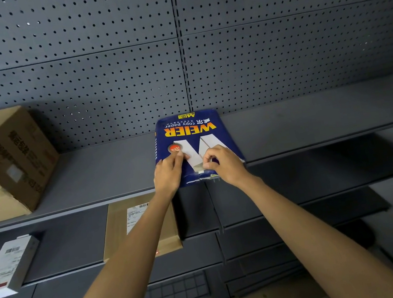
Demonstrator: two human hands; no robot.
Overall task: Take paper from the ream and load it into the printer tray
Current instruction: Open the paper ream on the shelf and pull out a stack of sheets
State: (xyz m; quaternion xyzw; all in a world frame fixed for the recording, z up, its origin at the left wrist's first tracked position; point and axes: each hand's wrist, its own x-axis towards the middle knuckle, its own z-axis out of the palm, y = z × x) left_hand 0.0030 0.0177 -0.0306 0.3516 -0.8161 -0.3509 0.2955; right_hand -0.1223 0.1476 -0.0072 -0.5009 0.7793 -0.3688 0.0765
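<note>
A blue ream of copy paper, printed with a big white W and yellow lettering, lies flat on the grey shelf, its torn near end at the shelf's front edge. My left hand rests on the ream's near left corner with fingers curled on the wrapper. My right hand pinches the wrapper near the torn end at the right. No printer or tray is in view.
A large cardboard box stands on the same shelf at the left. On the lower shelf lie a flat brown parcel with a label and a white box. Grey pegboard forms the back wall.
</note>
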